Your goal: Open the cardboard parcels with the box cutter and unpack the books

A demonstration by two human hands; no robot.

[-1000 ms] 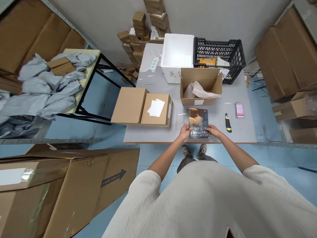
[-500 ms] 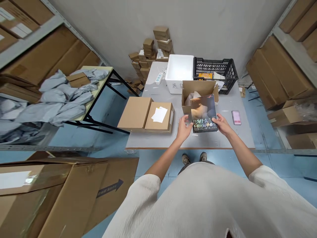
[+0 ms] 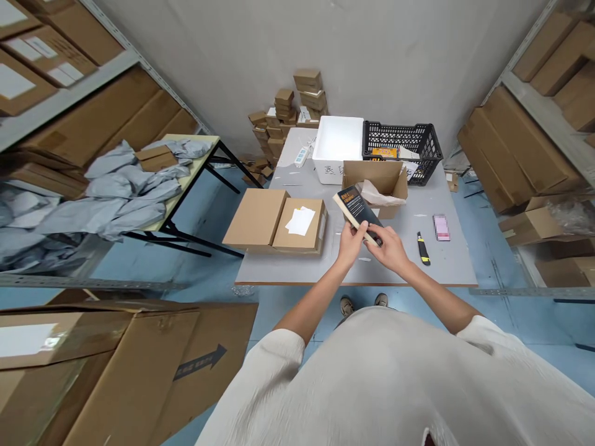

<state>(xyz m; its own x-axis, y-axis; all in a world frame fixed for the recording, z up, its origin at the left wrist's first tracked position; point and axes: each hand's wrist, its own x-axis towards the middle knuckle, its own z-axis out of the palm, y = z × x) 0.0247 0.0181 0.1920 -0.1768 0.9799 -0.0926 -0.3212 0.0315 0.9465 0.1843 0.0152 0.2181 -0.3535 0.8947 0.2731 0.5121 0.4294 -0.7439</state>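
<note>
Dark-covered book (image 3: pixel 357 209) was up off the tabletop (image 3: pixel 446 266), between the person's body and the open carton (image 3: pixel 393 211). It sat tilted, top end toward upper left, pale page edge facing left. Orange and white print on the cover, too small to read.

Both hands were on it. Left hand (image 3: pixel 349 248): fingers closed on the lower left edge. Right hand (image 3: pixel 390 249): fingers gripping the near lower corner, right beside the left ones.

Open carton stood just behind the book, with whitish wrapping sheet (image 3: pixel 381 194) inside, partly spilling over its front edge. Couldn't tell if book and carton touched; the book overlapped it in view.

Right of the hands: black-and-yellow utility knife (image 3: pixel 423 249) lay flat, pink item (image 3: pixel 441 227) near it, detail blurred out. Left: two closed boxes side by side, a plain box (image 3: pixel 255 217) and a labelled box (image 3: pixel 284 236) with white papers (image 3: pixel 300 221) on top.

Back row: white bin (image 3: pixel 338 137) next to black crate (image 3: pixel 426 135), orange pack (image 3: pixel 385 152) in the crate. Power strip (image 3: pixel 301 156) left of the bin. Farther left, grey parcels (image 3: pixel 109 193) were heaped on a side table (image 3: pixel 199 168).
</note>
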